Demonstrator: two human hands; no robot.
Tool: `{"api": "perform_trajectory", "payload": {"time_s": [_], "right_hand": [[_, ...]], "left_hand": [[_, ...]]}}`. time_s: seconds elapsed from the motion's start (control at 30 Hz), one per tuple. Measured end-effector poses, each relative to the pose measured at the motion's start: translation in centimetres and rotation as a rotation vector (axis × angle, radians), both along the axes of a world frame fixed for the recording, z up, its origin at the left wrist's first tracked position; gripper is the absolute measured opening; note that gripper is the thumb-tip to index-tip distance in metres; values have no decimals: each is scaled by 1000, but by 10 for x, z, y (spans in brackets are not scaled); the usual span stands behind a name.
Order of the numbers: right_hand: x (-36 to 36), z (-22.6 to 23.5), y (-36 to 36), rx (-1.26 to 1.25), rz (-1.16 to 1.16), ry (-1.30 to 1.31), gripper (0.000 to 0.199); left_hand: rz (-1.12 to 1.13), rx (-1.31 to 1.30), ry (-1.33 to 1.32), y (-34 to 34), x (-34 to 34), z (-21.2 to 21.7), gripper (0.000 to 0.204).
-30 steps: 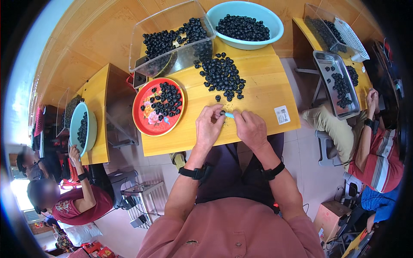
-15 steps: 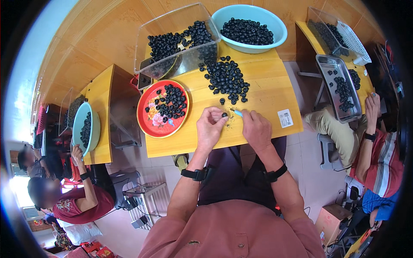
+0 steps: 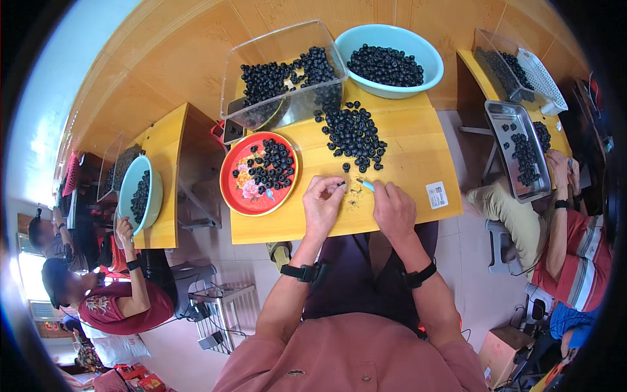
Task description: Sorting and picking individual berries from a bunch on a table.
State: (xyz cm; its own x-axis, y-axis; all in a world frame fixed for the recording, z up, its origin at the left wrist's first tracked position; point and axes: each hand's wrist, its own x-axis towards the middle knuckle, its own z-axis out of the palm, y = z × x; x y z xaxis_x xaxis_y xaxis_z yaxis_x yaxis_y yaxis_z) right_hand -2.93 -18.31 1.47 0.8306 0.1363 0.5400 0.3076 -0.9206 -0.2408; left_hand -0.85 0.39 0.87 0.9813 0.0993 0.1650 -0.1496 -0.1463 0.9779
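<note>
My left hand (image 3: 322, 201) pinches a small round black piece (image 3: 341, 184) between thumb and fingertips, over the yellow table. In my right hand (image 3: 393, 208) is a small blue-handled blade tool (image 3: 366, 185), its tip pointing left, a short gap away from the piece. Dark trimmings (image 3: 353, 197) lie on the wood between the hands. Just beyond them spreads a pile of black pieces (image 3: 356, 137), several of which show a hole in the middle. More such pieces lie in a red flowered tray (image 3: 230, 200) to the left of my left hand.
A clear plastic bin (image 3: 236, 65) and a light-blue basin (image 3: 439, 65), both with black pieces, stand along the table's far side. A white label (image 3: 437, 195) sits at the right edge. Co-workers sit at tables on both sides, with a blue basin (image 3: 155, 204) left and a metal tray (image 3: 498, 134) right.
The view has shifted slightly, so the table appears lower and further right. Both hands stay close together; the blade tool still points left and the black piece remains in my left fingers.
</note>
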Motion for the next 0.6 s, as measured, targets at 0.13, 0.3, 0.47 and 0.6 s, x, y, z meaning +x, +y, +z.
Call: {"api": "perform_trajectory", "payload": {"time_s": [0.13, 0.3, 0.47, 0.6], "right_hand": [[0, 1, -3, -3, -9, 19, 21], [1, 0, -5, 18, -14, -7, 19], [2, -2, -2, 27, 2, 4, 18], [-1, 0, -2, 30, -13, -1, 17]], "left_hand": [[218, 292, -237, 26, 8, 20, 17], [363, 668, -182, 79, 37, 62, 21], [120, 962, -216, 55, 45, 67, 26], [-55, 850, -157, 4, 48, 47, 27]]}}
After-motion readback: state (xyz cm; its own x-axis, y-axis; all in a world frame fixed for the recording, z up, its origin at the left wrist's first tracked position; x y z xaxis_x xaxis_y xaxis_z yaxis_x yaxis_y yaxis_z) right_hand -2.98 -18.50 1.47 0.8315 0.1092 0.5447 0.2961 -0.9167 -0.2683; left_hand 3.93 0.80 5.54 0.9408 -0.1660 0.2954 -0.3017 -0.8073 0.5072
